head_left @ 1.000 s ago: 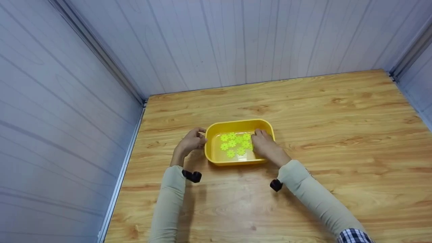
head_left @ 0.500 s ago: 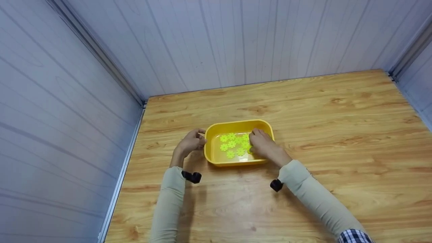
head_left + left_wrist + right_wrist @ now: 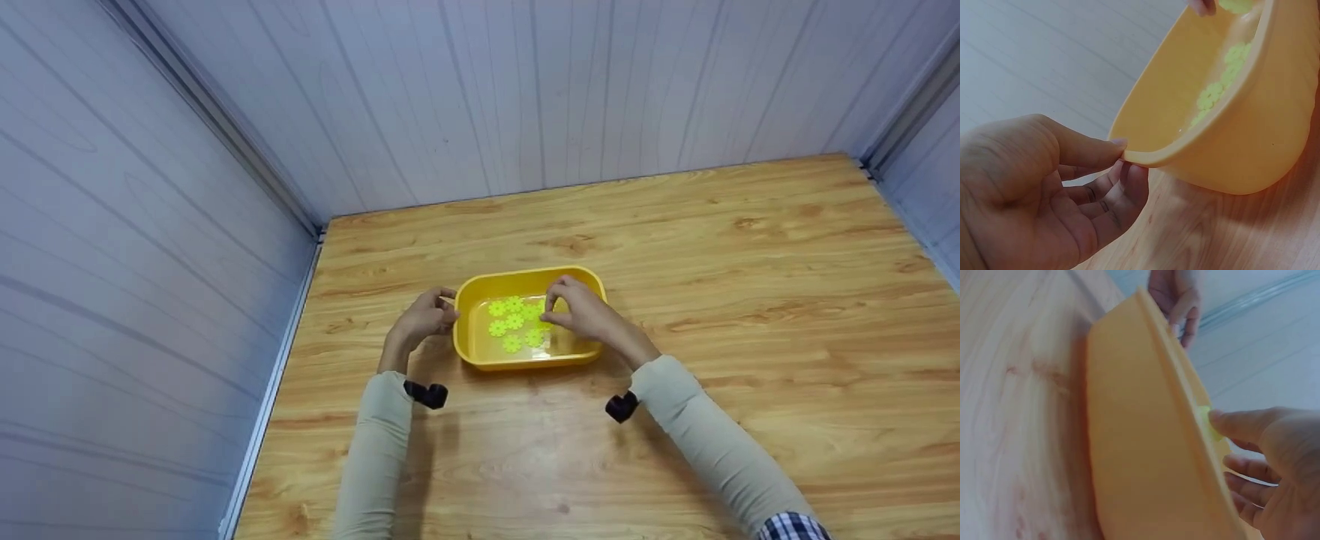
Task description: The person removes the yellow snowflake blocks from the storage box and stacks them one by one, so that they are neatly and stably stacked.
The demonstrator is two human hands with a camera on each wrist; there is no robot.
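A yellow plastic basin point(image 3: 529, 363) sits on the wooden table, with several bright yellow flower-shaped pieces point(image 3: 514, 322) lying flat on its floor. My left hand point(image 3: 424, 315) pinches the basin's left rim between thumb and fingers, as the left wrist view shows closely. Over the right half of the basin, my right hand point(image 3: 589, 311) has thumb and forefinger bent toward each other. In the right wrist view a yellow flower piece point(image 3: 1208, 423) is at its thumb tip, mostly hidden behind the basin wall; it appears pinched there.
The wood-grain table point(image 3: 750, 300) extends around the basin. Pale panelled walls point(image 3: 487, 97) stand behind it and to the left point(image 3: 135, 300). A small black camera point(image 3: 621, 406) is strapped at the right wrist, another camera point(image 3: 427, 394) at the left.
My right hand has lifted a little and shifted left from the basin's right end; a flower piece near its fingers is gone from the floor there. The left hand keeps its place on the rim.
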